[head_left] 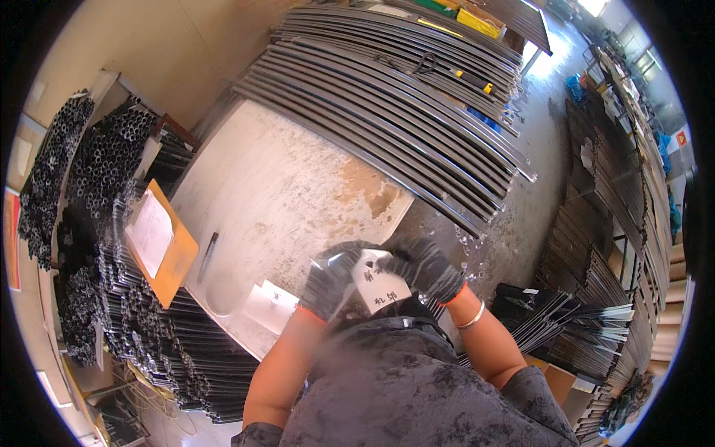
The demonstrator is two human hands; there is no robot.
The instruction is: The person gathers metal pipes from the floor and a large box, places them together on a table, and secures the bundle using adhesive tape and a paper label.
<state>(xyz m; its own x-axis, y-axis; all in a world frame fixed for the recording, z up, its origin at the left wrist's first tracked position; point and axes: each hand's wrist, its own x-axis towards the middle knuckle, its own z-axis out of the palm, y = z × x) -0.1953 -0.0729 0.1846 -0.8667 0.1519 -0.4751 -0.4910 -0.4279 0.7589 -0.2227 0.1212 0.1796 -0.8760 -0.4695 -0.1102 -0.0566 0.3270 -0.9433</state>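
Observation:
Close to my body, over the table's near edge, I hold a white paper tag [380,287] with dark handwriting and a hole near its top. My left hand [329,277], in a dark grey glove with an orange cuff, is closed at the tag's left side and slightly blurred. On the other side, my gloved right hand [430,274] pinches the tag's upper right part. Beside my left wrist, more white tags [272,305] lie on the worn pale table [253,194]. Farther left are a dark pen [208,255] and an orange clipboard [179,257] with a white sheet.
Rows of long dark metal tubes [372,104] cover the table's far part, with a yellow-and-black tool [473,80] on them. Stacked tubes [112,149] fill racks at the left. More bars [551,316] lie at the right, beyond the floor aisle [532,164].

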